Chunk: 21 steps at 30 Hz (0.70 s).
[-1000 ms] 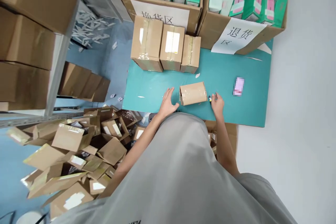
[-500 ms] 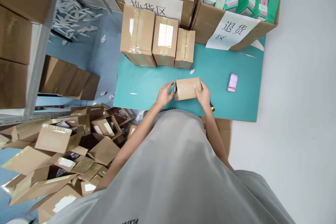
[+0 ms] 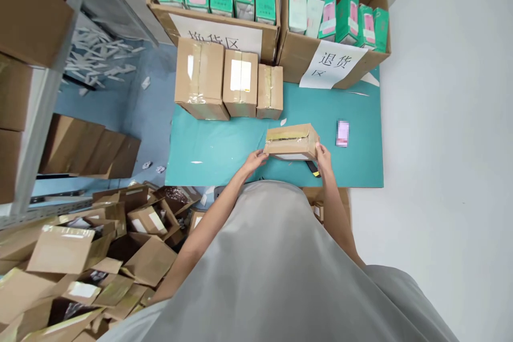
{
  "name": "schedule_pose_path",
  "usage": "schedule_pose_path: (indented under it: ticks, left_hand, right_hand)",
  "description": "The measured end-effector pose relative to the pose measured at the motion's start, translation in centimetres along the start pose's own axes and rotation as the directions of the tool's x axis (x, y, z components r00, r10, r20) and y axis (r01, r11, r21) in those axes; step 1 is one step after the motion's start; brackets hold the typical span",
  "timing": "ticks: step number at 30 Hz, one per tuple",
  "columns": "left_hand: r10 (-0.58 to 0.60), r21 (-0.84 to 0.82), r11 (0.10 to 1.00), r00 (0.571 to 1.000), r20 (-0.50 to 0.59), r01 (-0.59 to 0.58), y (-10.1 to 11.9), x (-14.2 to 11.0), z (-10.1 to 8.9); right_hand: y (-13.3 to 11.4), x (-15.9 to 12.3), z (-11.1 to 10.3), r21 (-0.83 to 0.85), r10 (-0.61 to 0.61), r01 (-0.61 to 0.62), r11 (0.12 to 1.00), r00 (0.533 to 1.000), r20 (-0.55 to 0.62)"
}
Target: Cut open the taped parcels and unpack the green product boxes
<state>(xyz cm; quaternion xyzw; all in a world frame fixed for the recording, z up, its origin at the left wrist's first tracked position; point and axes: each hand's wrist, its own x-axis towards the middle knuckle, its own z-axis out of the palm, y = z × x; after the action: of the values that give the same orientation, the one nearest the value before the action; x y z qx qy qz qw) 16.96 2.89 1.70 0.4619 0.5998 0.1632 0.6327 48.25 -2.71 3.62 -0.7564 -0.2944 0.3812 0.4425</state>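
A small brown cardboard box [image 3: 294, 145] is held between my two hands above the near part of the teal table [image 3: 224, 160]. A strip of tape with a dark slit along it runs across its top, and a white label shows on the side towards me. My left hand [image 3: 255, 161] grips the lower left corner, fingers closed on the edge. My right hand [image 3: 324, 158] clasps the right end, thumb on the near corner. Partly under the box lies a box cutter [image 3: 313, 169] with a black and yellow handle.
Three taped cartons [image 3: 240, 83] stand in a row at the back left of the table. Behind them, two large open boxes [image 3: 332, 64] hold green and pink packages. A phone [image 3: 342, 133] lies on the right. Discarded cartons [image 3: 120, 256] pile up on the floor at left.
The box has been turned over, so its taped face with the slit now shows on top. My right hand has shifted to the box's right corner. The camera view has tilted upward.
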Motion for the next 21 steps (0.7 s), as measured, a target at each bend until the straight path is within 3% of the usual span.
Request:
schedule_pose_path:
  ticks: [2,5,8,10,13,15,18,21]
  left_hand:
    - [0.038,-0.046,0.998,0.999,-0.024,-0.039,0.2,-0.2,-0.6]
    - [0.110,-0.044,0.992,0.985,-0.136,-0.117,-0.3,-1.4,-2.9]
    - [0.216,-0.012,0.973,0.929,-0.300,-0.230,-1.6,-3.2,-6.0]
    - [0.225,0.013,0.971,0.898,-0.377,-0.238,-2.5,-4.4,-7.6]
    - [0.182,0.017,0.981,0.897,-0.403,-0.191,-3.5,-5.7,-8.6]
    - [0.170,0.001,0.983,0.898,-0.405,-0.185,-4.0,-6.0,-8.5]
    - [0.183,-0.030,0.976,0.893,-0.410,-0.214,-4.1,-5.4,-8.2]
    - [0.216,-0.026,0.970,0.903,-0.372,-0.242,-3.8,-4.2,-8.5]
  right_hand:
    - [0.8,-1.1,0.7,0.080,0.079,-0.079,0.994,0.997,0.008]
    - [1.9,-2.8,3.4,0.164,0.138,-0.154,0.974,0.985,0.106]
    - [2.5,-4.1,7.0,0.106,0.153,-0.180,0.978,0.963,0.223]
    - [2.6,-4.4,9.0,0.044,0.149,-0.167,0.985,0.949,0.276]
    - [2.2,-4.3,10.0,0.024,0.109,-0.122,0.992,0.944,0.311]
    - [1.7,-4.1,9.6,0.002,0.034,-0.037,0.999,0.942,0.333]
    - [0.5,-4.2,8.4,-0.105,-0.152,0.209,0.972,0.905,0.398]
    - [-1.3,-4.6,8.0,-0.299,-0.298,0.475,0.828,0.824,0.482]
